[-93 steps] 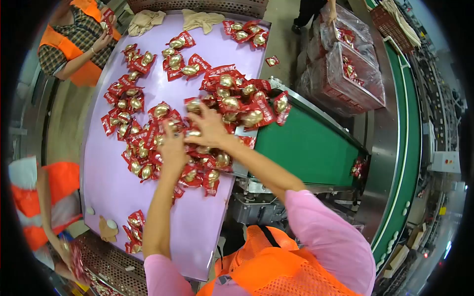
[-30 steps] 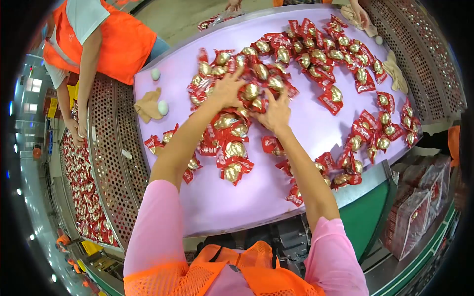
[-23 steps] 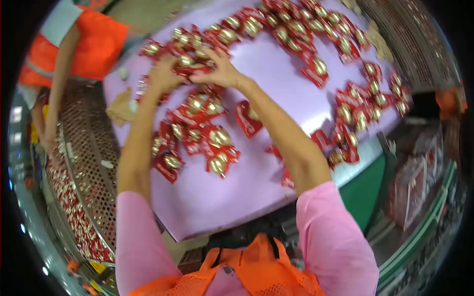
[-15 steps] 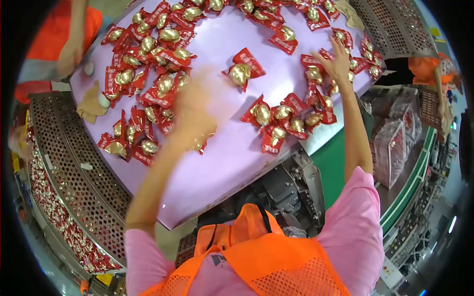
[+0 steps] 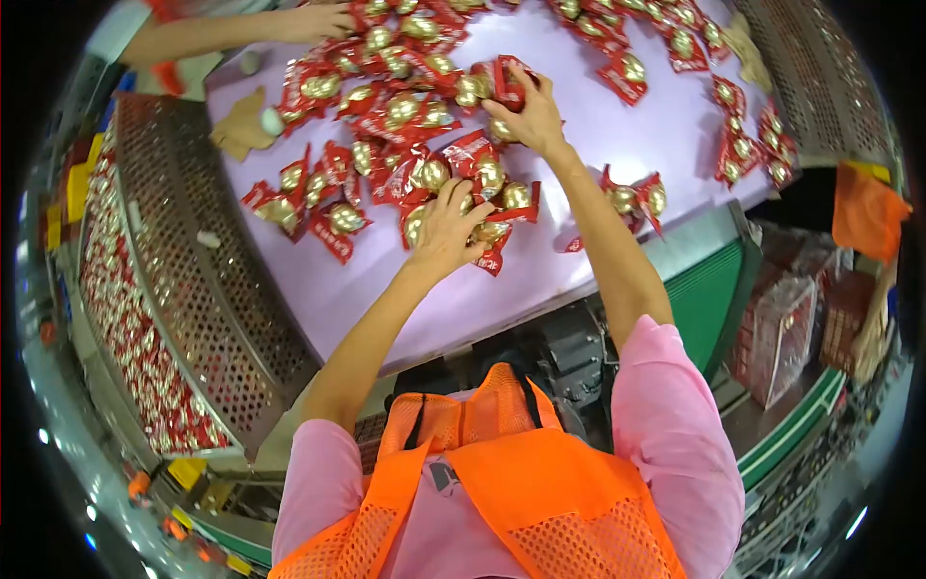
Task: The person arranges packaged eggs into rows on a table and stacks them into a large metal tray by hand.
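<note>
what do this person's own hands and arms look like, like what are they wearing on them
The left hand and right hand are bare, with no gloves. The forearms are uncovered too. Short, plain pink fabric sleeves cover the upper arms, under an orange mesh vest.

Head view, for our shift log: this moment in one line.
left hand: on red-and-gold packet | right hand: gripping another packet | co-worker's hand: beside packets
</note>
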`<act>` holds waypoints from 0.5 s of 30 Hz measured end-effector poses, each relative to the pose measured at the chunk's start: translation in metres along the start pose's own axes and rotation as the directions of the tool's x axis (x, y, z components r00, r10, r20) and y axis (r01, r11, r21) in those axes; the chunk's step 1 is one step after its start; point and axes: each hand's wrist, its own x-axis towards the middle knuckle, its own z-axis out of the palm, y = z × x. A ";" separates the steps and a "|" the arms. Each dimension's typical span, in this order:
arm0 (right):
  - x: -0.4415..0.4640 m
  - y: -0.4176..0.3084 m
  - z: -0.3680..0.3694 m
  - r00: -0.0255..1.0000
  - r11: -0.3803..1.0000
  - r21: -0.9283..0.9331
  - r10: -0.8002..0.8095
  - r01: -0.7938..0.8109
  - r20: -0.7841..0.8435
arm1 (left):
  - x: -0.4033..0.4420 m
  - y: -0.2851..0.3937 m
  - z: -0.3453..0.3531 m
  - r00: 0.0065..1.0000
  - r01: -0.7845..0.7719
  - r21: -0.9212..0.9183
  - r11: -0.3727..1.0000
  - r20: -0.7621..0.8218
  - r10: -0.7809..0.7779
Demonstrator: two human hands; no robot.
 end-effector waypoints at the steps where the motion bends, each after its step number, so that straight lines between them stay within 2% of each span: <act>1: 0.010 -0.016 0.021 0.998 0.996 -0.060 -0.062 0.063 0.012 | -0.011 -0.001 -0.016 0.999 0.051 0.074 0.996 -0.004 -0.051; 2: 0.022 -0.033 0.044 0.998 0.992 -0.107 -0.066 0.067 0.020 | -0.025 -0.005 -0.025 0.995 0.097 0.091 0.991 0.002 -0.098; 4: 0.038 -0.053 0.067 0.991 0.991 0.017 -0.135 0.135 0.006 | -0.053 -0.013 -0.038 0.983 0.180 0.120 0.976 0.019 -0.183; 6: 0.037 -0.075 0.058 0.967 0.963 -0.163 -0.233 0.215 -0.100 | -0.081 -0.018 -0.048 0.965 0.259 0.087 0.962 0.010 -0.261; 7: 0.030 -0.088 0.037 0.893 0.903 -0.258 -0.400 0.345 -0.208 | -0.094 -0.019 -0.051 0.959 0.284 0.091 0.955 -0.009 -0.284; 8: 0.015 -0.100 0.020 0.806 0.864 -0.266 -0.497 0.427 -0.321 | -0.103 -0.022 -0.052 0.951 0.309 0.091 0.947 -0.034 -0.307; 9: -0.019 -0.120 0.003 0.929 0.936 -0.175 -0.332 0.304 -0.162 | -0.110 -0.023 -0.052 0.954 0.298 0.110 0.948 -0.052 -0.294; 10: -0.054 -0.138 -0.010 0.988 0.981 -0.115 -0.155 0.156 0.022 | -0.118 -0.022 -0.052 0.957 0.287 0.114 0.951 -0.068 -0.281; 12: -0.098 -0.155 0.001 0.937 0.931 -0.364 0.094 0.037 0.336 | -0.128 -0.021 -0.050 0.963 0.262 0.127 0.957 -0.106 -0.249; 14: -0.132 -0.134 0.046 0.967 0.949 -0.310 0.018 0.064 0.253 | -0.140 -0.020 -0.049 0.961 0.261 0.124 0.957 -0.126 -0.245; 15: -0.140 -0.126 0.062 0.974 0.966 -0.257 0.038 0.021 0.224 | -0.148 -0.021 -0.048 0.961 0.258 0.137 0.956 -0.136 -0.240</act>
